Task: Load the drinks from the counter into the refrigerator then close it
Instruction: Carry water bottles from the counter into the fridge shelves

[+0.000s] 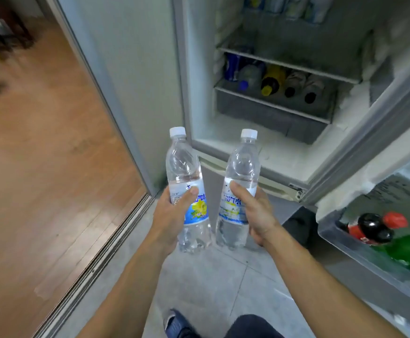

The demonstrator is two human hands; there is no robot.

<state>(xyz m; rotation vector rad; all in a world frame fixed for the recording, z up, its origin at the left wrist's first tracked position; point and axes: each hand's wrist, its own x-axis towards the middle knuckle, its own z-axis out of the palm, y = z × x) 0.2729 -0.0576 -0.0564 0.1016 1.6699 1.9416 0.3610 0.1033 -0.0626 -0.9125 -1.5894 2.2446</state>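
So my left hand (174, 211) is out in front of me, fingers wrapped round the label of a clear plastic water bottle with a white cap and a blue-and-yellow label (186, 191), thumb on the front, bottle upright with a slight lean. Just beside it, not touching, my right hand (255, 211) grips a second clear plastic bottle with a white cap and a paler blue label (238, 189) the same way, around the middle. Both sit low in front of the open white refrigerator (247, 152). Its lower wire shelf (267, 103) has a row of bottles lying caps-out (279, 84). Over on the right, the door bin (360, 250) holds a dark cola bottle with a red cap (374, 228) and a green bottle (408, 252).
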